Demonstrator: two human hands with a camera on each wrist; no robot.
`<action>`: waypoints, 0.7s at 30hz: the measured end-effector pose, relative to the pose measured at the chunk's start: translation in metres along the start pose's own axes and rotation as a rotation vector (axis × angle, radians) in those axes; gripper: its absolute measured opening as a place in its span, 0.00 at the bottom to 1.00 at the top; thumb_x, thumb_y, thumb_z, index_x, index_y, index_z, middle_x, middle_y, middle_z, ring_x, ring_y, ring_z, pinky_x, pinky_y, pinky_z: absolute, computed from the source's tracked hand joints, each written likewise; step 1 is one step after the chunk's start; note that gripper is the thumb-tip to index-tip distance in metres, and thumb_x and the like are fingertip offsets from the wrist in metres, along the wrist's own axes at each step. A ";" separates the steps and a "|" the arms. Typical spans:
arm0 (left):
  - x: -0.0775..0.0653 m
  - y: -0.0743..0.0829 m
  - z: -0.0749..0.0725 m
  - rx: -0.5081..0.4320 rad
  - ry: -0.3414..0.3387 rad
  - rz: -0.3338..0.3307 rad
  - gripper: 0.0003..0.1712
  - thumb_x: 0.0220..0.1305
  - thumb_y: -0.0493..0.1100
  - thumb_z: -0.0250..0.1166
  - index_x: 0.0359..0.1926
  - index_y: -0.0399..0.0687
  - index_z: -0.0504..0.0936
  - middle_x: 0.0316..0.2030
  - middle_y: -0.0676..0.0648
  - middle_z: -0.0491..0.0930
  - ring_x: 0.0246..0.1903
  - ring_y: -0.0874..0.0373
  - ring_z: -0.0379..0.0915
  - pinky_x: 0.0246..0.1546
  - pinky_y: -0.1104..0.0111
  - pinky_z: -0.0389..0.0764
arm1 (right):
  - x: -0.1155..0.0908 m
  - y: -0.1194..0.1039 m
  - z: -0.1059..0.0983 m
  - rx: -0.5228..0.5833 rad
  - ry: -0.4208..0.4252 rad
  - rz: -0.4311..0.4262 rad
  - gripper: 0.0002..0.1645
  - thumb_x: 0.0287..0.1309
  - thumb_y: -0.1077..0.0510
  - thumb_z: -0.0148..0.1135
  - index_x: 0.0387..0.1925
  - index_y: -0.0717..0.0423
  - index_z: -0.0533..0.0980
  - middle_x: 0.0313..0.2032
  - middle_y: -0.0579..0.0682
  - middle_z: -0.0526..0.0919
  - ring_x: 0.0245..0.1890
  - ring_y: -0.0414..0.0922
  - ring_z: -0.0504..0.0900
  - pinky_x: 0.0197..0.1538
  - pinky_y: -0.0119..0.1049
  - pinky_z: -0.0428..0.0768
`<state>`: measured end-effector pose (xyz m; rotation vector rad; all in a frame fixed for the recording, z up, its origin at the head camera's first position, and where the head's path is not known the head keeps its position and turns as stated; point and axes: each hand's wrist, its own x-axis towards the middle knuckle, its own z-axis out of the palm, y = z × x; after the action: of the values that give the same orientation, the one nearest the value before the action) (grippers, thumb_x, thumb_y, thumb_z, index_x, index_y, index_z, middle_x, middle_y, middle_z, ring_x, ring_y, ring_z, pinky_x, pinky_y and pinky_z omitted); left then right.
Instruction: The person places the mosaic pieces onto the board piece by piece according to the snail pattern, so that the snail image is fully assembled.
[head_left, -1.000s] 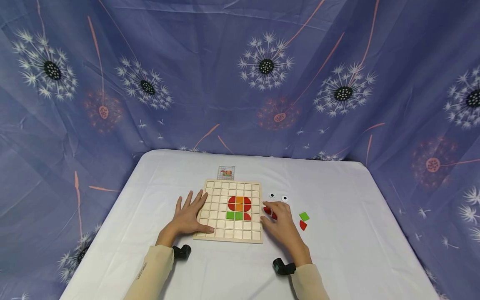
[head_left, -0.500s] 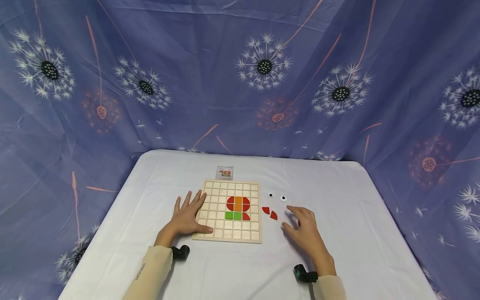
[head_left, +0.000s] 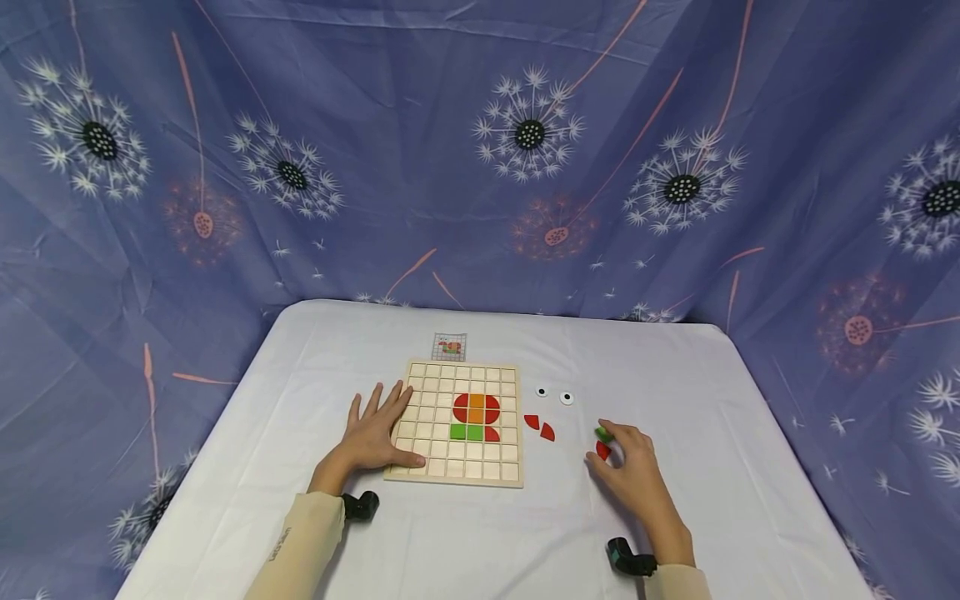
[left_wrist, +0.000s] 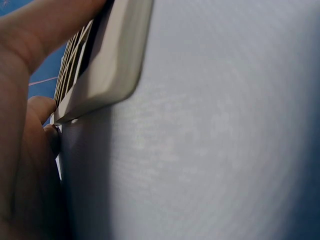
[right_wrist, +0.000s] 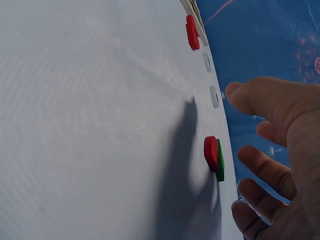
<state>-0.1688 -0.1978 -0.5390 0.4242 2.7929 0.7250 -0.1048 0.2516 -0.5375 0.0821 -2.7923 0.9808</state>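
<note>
My left hand (head_left: 372, 433) rests with fingers spread on the left edge of a wooden grid board (head_left: 435, 478); the left wrist view shows the thumb over the board's corner (left_wrist: 117, 75). Red, orange and green tiles sit in the grid near its middle right. To the right of the board, my right hand (head_left: 628, 468) hovers around a green square tile (head_left: 603, 434) and a red quarter-round tile (head_left: 603, 451). In the right wrist view its thumb and fingers are apart, and the red tile (right_wrist: 211, 154) and green tile (right_wrist: 220, 161) lie on the cloth.
Two red quarter-round tiles (head_left: 547, 432) lie just right of the board, with two white eye discs (head_left: 566, 398) beyond them. A small pattern card (head_left: 449, 347) lies at the board's far edge. White cloth (head_left: 720, 467) covers the table; a blue dandelion curtain (head_left: 420, 167) stands behind.
My right hand has moved right, away from the two red tiles by the board, to the green and red tiles farther out. My left hand stays in place on the board.
</note>
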 end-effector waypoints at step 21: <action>0.000 0.000 0.001 -0.002 0.010 0.000 0.79 0.37 0.76 0.78 0.83 0.49 0.49 0.83 0.41 0.44 0.81 0.33 0.28 0.75 0.34 0.25 | -0.009 0.011 0.003 -0.044 0.023 0.110 0.26 0.56 0.60 0.76 0.54 0.68 0.81 0.51 0.66 0.82 0.56 0.65 0.76 0.61 0.62 0.75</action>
<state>-0.1683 -0.1978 -0.5395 0.4217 2.8018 0.7315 -0.0975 0.2585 -0.5479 -0.0893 -2.8218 0.9379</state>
